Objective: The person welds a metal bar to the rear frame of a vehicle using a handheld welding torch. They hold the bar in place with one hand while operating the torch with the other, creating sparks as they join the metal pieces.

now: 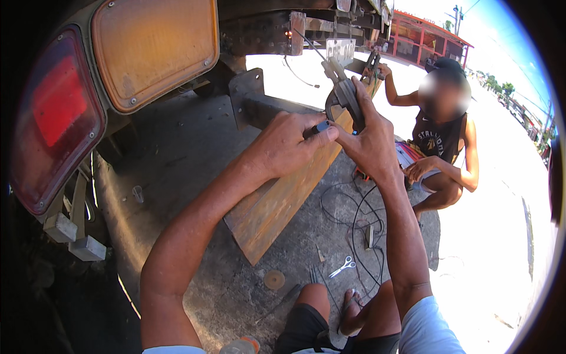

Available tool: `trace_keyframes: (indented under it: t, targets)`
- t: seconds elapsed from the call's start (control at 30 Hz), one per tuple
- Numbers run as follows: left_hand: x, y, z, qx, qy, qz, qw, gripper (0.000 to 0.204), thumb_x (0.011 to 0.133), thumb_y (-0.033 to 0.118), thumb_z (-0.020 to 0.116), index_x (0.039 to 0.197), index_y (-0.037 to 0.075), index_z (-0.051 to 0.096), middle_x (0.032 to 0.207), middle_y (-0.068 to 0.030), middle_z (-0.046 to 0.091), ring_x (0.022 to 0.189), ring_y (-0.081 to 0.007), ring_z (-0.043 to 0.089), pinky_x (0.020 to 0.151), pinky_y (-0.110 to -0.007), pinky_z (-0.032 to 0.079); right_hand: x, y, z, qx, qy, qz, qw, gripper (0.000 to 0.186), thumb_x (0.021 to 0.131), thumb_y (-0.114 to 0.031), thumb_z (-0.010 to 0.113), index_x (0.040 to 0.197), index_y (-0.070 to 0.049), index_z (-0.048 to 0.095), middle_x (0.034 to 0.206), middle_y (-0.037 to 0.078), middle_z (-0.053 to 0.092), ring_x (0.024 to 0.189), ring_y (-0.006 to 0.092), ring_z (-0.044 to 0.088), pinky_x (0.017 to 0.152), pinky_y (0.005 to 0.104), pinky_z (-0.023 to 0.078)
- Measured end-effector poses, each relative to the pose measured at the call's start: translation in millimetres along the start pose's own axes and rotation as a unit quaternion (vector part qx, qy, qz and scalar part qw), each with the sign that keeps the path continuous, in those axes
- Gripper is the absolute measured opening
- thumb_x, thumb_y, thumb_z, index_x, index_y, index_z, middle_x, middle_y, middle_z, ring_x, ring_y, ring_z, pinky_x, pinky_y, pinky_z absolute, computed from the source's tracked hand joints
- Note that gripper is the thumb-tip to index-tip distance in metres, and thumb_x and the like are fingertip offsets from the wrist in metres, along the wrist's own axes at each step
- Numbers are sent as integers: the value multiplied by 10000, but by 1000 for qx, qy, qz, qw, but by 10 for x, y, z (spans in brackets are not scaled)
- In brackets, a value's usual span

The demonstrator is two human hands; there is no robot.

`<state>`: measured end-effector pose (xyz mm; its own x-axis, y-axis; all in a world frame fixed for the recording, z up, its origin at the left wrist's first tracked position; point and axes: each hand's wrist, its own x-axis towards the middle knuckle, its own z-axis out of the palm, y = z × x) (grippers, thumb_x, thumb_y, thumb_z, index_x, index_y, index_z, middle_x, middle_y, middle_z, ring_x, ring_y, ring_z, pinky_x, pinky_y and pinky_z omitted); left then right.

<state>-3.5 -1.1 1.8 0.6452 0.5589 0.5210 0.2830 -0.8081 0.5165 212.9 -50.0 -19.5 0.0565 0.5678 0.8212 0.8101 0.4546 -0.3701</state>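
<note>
Left hand (289,141): thumb and fingers pinching a short dark cylinder (319,128). Right hand (375,144): closed round a dark metal tool (346,97), thin rod at its top slanting up-left. Hands close together, above the brown board (280,209); whether either touches it, cannot tell.

Board: runs diagonally from lower left to upper right; near end a free edge, with open concrete (200,283) below and to the left. Far end: clamp-like tool (371,68) beside a crouching co-worker's (445,138) raised hand. That person bounds the room on the right.

Upper left: amber lamp (155,56) and red lamp (58,115) limit space, well apart from the hands. Steel arm (280,109) just beyond left hand. Ground: black cables (354,233), scissors (343,267), round disc (274,279), near the wearer's legs.
</note>
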Motion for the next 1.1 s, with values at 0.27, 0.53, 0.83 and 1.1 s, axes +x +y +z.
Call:
trace_keyframes:
  t: [0.27, 0.53, 0.83, 1.1]
  targets:
    - [7, -13, 15, -1, 14, 10, 1000, 514, 1101, 484, 692, 1244, 2, 797, 936, -179, 814, 878, -174, 758, 818, -402, 577, 0, 4, -20, -5, -21, 25, 999, 1027, 894, -421, 901, 1699, -9, 415, 1159, 282, 798, 1026, 417, 818, 864, 494, 628]
    - [13, -6, 9, 10, -4, -25, 1000, 557, 1102, 516, 681, 1275, -2, 792, 989, -182, 833, 914, -217, 792, 841, -421, 592, 17, 46, 38, -23, -3, -19, 1000, 1044, 896, -446, 910, 1700, -6, 411, 1195, 304, 788, 1021, 420, 823, 885, 505, 651]
    - [15, -3, 11, 5, -9, -26, 1000, 616, 1090, 551, 686, 1306, -18, 779, 1067, -207, 834, 991, -252, 801, 889, -438, 595, 38, 31, 43, -37, -12, -3, 999, 1019, 922, -430, 888, 1699, 15, 402, 1188, 300, 791, 1021, 407, 825, 889, 499, 662]
    - [24, 9, 15, 15, -14, -42, 999, 669, 1081, 587, 682, 1310, -35, 776, 1076, -219, 833, 986, -272, 809, 867, -438, 612, 42, 54, 40, -25, -20, -8, 999, 1019, 916, -434, 893, 1698, 7, 411, 1186, 302, 793, 1026, 412, 823, 920, 504, 652]
